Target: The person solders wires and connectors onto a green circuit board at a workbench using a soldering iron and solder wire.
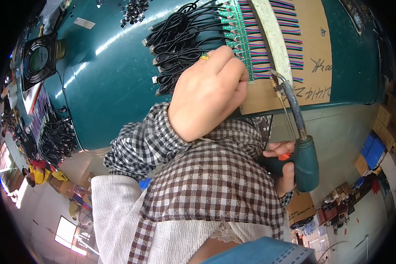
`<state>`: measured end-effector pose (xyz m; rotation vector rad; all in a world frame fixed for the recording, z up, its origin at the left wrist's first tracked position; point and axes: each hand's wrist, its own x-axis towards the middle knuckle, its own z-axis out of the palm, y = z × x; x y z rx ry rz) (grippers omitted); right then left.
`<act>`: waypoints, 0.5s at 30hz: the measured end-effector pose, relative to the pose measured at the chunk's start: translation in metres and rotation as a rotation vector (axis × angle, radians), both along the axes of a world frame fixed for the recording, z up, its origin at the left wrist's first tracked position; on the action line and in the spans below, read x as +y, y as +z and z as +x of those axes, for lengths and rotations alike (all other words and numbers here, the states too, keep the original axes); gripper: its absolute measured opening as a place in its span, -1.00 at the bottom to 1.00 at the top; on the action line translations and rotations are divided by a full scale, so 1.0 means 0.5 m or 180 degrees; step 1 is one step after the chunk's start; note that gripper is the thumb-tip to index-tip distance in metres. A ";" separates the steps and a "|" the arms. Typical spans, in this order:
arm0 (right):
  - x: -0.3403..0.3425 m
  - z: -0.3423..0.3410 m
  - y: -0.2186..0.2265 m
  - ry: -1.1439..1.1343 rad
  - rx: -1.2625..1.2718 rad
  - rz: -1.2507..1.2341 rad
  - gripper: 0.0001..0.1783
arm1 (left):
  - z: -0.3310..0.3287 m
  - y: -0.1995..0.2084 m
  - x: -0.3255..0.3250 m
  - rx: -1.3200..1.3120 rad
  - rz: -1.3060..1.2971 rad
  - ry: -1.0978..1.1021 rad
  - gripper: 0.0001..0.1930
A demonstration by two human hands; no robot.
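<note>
My right hand [282, 160] is wrapped round the green handle of a soldering gun [306, 165] with an orange-red trigger. Its bent metal tube and thin solder guide reach up to the near end of a strip of green circuit boards [236, 26]. My left hand [211, 90] is closed at the near left edge of that strip, fingertips curled under and hidden, so what they pinch cannot be seen. Black USB cables [176, 53] lie bundled left of the boards, their thin ends running to them. Multicoloured wires [260, 44] extend from the boards' right side, under a long pale bar [273, 35].
Brown cardboard [314, 44] with handwriting lies beneath the boards on the green table [119, 79]. A black fan [40, 60] stands at the left, small black parts [134, 12] lie at the far side, and another cable pile [56, 138] sits at the left edge.
</note>
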<state>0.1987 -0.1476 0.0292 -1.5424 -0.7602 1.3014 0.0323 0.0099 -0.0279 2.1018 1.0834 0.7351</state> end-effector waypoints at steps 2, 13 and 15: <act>-0.002 0.000 -0.002 -0.0040 0.0055 0.0040 -0.50 | 0.001 -0.001 0.003 0.0004 -0.0003 -0.0043 -0.84; 0.006 0.004 0.008 0.0118 0.0029 0.0141 -0.54 | 0.004 0.002 0.015 -0.0115 -0.0211 -0.0146 -0.81; 0.006 0.002 0.013 0.0154 0.0000 0.0102 -0.56 | 0.002 0.009 0.025 -0.0040 -0.0226 -0.0246 -0.81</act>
